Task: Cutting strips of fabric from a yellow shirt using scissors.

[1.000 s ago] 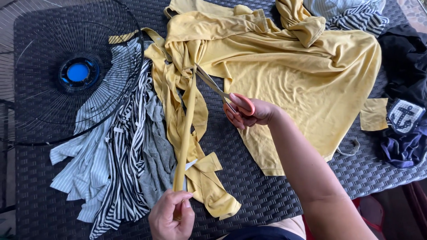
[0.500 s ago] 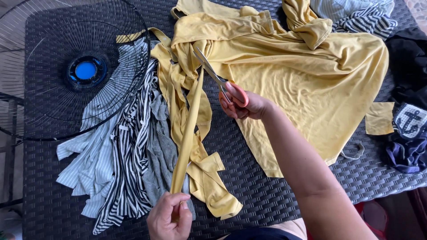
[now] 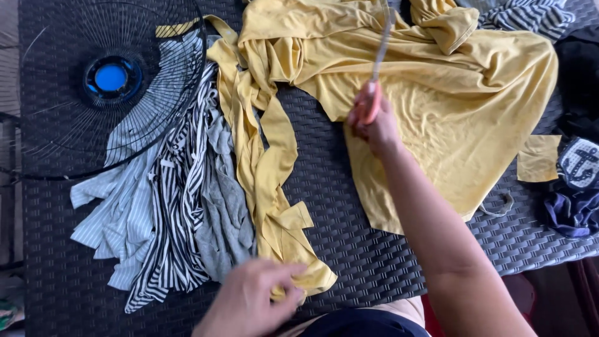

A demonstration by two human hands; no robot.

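Note:
A large yellow shirt [image 3: 437, 81] lies spread over the dark woven table [image 3: 349, 249]. My right hand [image 3: 373, 122] holds orange-handled scissors [image 3: 376, 68] raised above the shirt, blades pointing away from me and blurred. Cut yellow strips [image 3: 271, 168] lie in a pile running from the shirt toward me. My left hand [image 3: 253, 299] rests at the near end of those strips, fingers spread on the yellow cloth, blurred by motion.
A black wire fan guard [image 3: 93, 87] with a blue hub lies at the far left. Striped and grey cloth strips [image 3: 168, 200] fan out beside the yellow ones. Dark clothes with an anchor patch [image 3: 580, 165] and a yellow scrap [image 3: 538, 159] sit at the right edge.
My right hand lifted the scissors away from the cut and turned them upright. My left hand let the taut yellow strip drop onto the pile and now lies flat on its near end.

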